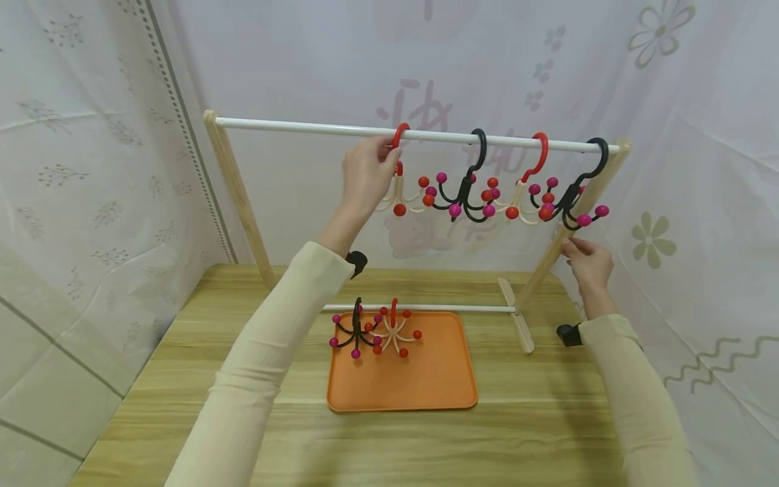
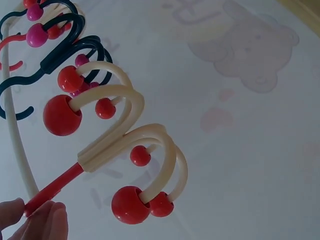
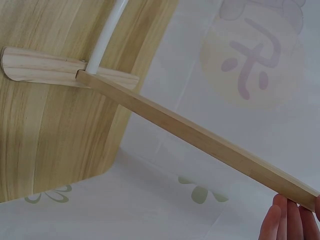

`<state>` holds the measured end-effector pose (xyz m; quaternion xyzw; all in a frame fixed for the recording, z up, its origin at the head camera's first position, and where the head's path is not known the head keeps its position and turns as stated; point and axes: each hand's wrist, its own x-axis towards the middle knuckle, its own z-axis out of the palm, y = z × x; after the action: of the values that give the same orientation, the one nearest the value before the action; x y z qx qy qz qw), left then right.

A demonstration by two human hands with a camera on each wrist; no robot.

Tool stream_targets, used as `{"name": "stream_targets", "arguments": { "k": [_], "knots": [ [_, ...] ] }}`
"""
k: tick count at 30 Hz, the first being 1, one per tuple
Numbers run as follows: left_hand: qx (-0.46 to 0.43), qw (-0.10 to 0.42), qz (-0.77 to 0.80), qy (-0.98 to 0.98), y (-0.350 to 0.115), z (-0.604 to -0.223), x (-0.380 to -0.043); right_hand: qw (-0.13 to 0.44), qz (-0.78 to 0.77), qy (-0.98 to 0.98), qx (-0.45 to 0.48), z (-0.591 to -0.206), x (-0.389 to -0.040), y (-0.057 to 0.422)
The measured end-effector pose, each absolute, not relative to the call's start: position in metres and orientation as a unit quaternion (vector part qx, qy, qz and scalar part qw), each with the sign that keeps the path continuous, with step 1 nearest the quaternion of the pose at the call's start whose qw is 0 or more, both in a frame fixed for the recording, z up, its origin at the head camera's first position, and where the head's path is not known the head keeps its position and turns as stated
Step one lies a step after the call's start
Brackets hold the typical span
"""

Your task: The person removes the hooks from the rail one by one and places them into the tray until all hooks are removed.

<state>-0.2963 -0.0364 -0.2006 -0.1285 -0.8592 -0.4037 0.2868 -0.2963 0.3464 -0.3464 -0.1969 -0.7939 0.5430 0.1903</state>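
Observation:
My left hand (image 1: 365, 172) pinches the red hook of a cream octopus-style hanger (image 2: 105, 147) at the white rail (image 1: 304, 127). The hook curves over the rail, and the cream arms with red balls hang below my fingers. To its right on the rail hang a black hanger (image 1: 466, 189) with pink balls, a red-hooked cream hanger (image 1: 517, 195) and another black hanger (image 1: 570, 196). My right hand (image 1: 590, 267) holds the rack's right wooden post (image 3: 200, 140) between thumb and fingers, below the last hanger.
An orange tray (image 1: 435, 379) lies on the wooden table (image 1: 402, 446) in front of the rack. A black hanger (image 1: 356, 327) and a red-hooked cream hanger (image 1: 393, 325) stand side by side on it. A lower white bar (image 1: 481, 308) runs behind the tray to the rack's foot (image 1: 517, 325).

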Motion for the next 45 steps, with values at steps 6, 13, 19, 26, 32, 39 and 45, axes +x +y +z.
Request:
{"name": "stream_targets", "arguments": {
  "k": [6, 13, 19, 26, 32, 39, 45],
  "knots": [
    [-0.126, 0.282, -0.414, -0.856, -0.035, -0.198, -0.296, 0.186, 0.543, -0.794, -0.203, -0.347, -0.297, 0.347],
    [-0.125, 0.287, -0.398, -0.862, -0.034, -0.198, -0.299, 0.188, 0.542, -0.795, -0.198, -0.348, -0.297, 0.347],
    [-0.127, 0.297, -0.381, -0.866, -0.033, -0.198, -0.299, 0.198, 0.545, -0.792, -0.19, -0.35, -0.297, 0.347],
    [-0.129, 0.323, -0.385, -0.855, -0.035, -0.196, -0.295, 0.206, 0.561, -0.779, -0.19, -0.35, -0.297, 0.346],
    [-0.146, 0.356, -0.389, -0.837, -0.037, -0.19, -0.288, 0.207, 0.557, -0.781, -0.192, -0.349, -0.297, 0.346],
    [-0.158, 0.376, -0.395, -0.823, -0.044, -0.189, -0.277, 0.207, 0.55, -0.786, -0.191, -0.35, -0.297, 0.346],
    [-0.169, 0.374, -0.398, -0.82, -0.048, -0.201, -0.271, 0.202, 0.541, -0.794, -0.192, -0.35, -0.298, 0.348]
  ]
}}
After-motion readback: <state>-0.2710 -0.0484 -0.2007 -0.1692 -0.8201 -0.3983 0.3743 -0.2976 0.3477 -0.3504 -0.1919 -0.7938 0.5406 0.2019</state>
